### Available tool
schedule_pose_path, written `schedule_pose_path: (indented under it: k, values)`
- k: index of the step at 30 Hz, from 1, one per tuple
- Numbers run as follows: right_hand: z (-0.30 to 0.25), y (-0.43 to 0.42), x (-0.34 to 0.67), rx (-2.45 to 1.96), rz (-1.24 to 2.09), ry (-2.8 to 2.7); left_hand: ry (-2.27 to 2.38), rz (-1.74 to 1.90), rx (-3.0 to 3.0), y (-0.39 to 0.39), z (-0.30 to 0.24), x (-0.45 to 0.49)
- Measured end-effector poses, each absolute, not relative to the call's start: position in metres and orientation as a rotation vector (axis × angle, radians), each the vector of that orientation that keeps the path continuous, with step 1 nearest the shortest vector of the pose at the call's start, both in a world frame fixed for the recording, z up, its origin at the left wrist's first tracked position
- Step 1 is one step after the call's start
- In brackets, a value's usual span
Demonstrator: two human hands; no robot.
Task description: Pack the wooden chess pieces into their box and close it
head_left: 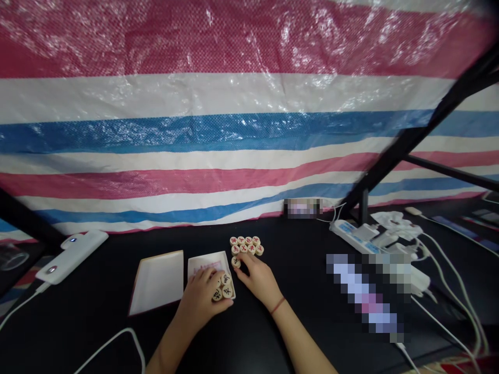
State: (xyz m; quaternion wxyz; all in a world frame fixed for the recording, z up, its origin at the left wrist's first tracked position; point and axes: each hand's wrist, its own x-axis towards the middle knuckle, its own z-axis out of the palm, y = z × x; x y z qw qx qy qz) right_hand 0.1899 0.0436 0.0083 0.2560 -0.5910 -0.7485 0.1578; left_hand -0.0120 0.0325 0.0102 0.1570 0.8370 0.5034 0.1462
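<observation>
Several black-marked discs [226,292] sit at the box's [228,267] near corner under the curled left hand [199,295], its grip unclear; the right hand [257,278] pinches one disc [235,261] just before the red-marked discs [244,249]. A brushing knuckle could skew their rows.

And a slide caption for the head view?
Left hand over a white box, right hand at a black-lettered piece near red-lettered pieces.

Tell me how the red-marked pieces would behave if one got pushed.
A pushed red-marked piece would probably slide, as it lies with its flat face up. It would likely shove others along, since they sit packed in two rows. Turned on edge, it could well roll, its outline being round.
</observation>
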Motion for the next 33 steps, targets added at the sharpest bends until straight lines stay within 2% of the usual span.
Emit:
schedule_pose_path:
  k: [20, 33]
  values:
    - [0.008, 0.043, 0.187, -1.601, 0.3, -1.924, 1.421, 0.508, 2.398, 0.034, 0.004, -0.014]
    - [0.004, 0.043, 0.177, -1.607, 0.257, -2.066, 1.408, 0.521, 2.402, 0.034, 0.004, -0.013]
